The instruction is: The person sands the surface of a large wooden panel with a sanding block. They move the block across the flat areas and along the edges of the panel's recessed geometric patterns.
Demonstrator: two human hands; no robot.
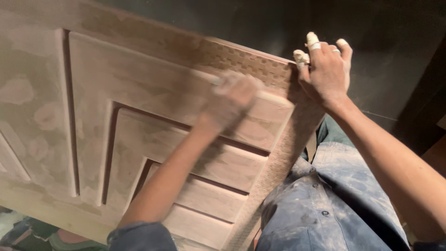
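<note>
head view, looking down. item one: carved wooden door panel [139, 139], pale pinkish-brown, lying tilted across the frame, with stepped, nested right-angle mouldings and a basket-weave textured border along its top and right edges; lighter patches of filler or dust on its left part. item two: left hand [232, 97], blurred, dusted pale, pressed on the raised moulding near the panel's upper right corner; fingers curled as if around something small, but the blur hides what, so the grip cannot be told. item three: right hand [327, 69], resting on the panel's top right corner, fingers spread and laid over the edge, steadying rather than clasping; fingertips [312, 39] wrapped in white tape. item four: dusty blue-grey trousers [325, 204] of the same person, just beside the panel's right edge, at lower right. item five: dark wall [395, 28] behind the panel.
</note>
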